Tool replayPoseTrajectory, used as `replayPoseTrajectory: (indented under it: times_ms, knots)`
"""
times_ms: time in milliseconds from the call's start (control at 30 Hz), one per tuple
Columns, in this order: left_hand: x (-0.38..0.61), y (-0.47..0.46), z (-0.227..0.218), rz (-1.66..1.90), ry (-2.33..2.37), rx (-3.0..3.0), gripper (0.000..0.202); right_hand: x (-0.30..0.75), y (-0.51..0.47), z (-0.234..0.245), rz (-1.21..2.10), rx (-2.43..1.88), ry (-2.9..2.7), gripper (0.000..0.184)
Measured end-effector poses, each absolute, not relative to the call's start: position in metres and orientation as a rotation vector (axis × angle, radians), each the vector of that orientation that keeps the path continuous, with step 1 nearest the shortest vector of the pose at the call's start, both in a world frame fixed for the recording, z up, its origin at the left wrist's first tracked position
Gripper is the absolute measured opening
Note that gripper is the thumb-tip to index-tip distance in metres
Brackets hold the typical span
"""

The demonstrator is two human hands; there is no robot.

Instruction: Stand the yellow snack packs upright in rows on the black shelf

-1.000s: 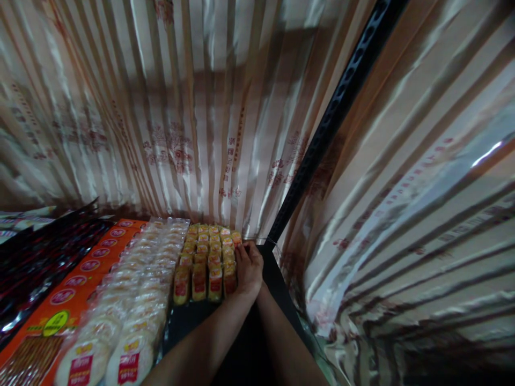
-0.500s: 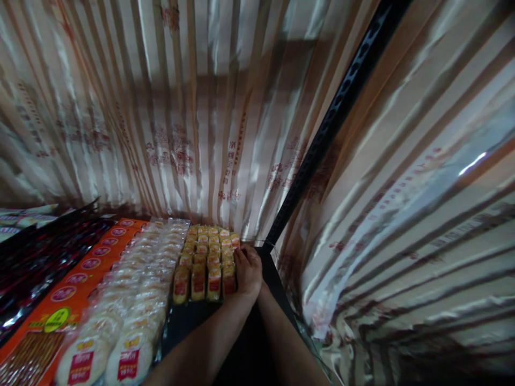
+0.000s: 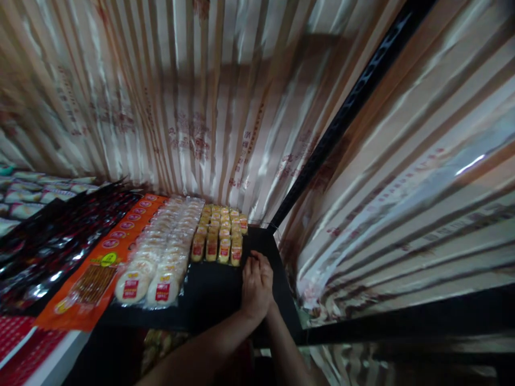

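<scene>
My left hand [image 3: 253,289] and my right hand [image 3: 265,269] are pressed together above the black shelf [image 3: 215,292], fingers closed. Whatever may be between them is hidden. Just left of the fingertips, apart from them, stand rows of small yellow-wrapped snack packs [image 3: 224,249] with red labels. Beside those lie two overlapping rows of round white crackers [image 3: 164,287] in clear wrappers. Further left is a long row of orange snack bags [image 3: 86,295] showing brown sticks.
Dark shiny packs [image 3: 60,252] and white packets [image 3: 26,195] fill the left side. A black slotted post [image 3: 322,147] rises at the shelf's back right corner. Printed pleated sheeting [image 3: 189,107] hangs behind and to the right. Other goods [image 3: 159,343] sit below the shelf.
Both hands have drawn back from the right edge of the yellow packs toward the shelf front. The view has shifted, showing more of the shelf's front edge and what is below.
</scene>
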State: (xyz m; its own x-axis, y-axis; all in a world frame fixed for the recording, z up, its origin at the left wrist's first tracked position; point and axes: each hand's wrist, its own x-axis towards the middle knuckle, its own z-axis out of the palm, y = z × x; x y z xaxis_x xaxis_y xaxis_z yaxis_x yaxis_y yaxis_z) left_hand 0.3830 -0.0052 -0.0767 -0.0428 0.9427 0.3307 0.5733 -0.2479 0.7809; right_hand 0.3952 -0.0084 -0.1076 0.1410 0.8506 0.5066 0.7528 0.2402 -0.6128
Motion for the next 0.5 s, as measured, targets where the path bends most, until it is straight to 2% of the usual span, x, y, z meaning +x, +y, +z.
replayPoseTrajectory:
  times_ms: [200, 367, 500]
  knots:
    - [0.293, -0.111, -0.082, 0.976, 1.326, 1.946, 0.047, 0.38, -0.075, -0.098, 0.343, -1.525, -1.53, 0.031]
    - [0.227, -0.175, -0.092, 0.855, 1.175, 2.027, 0.048, 0.329, -0.146, -0.108, 0.392, -1.482, -1.652, 0.025]
    - [0.2, -0.201, -0.113, 0.733, 1.277, 1.85, 0.049, 0.301, -0.172, -0.125, 0.482, -1.57, -1.789, 0.032]
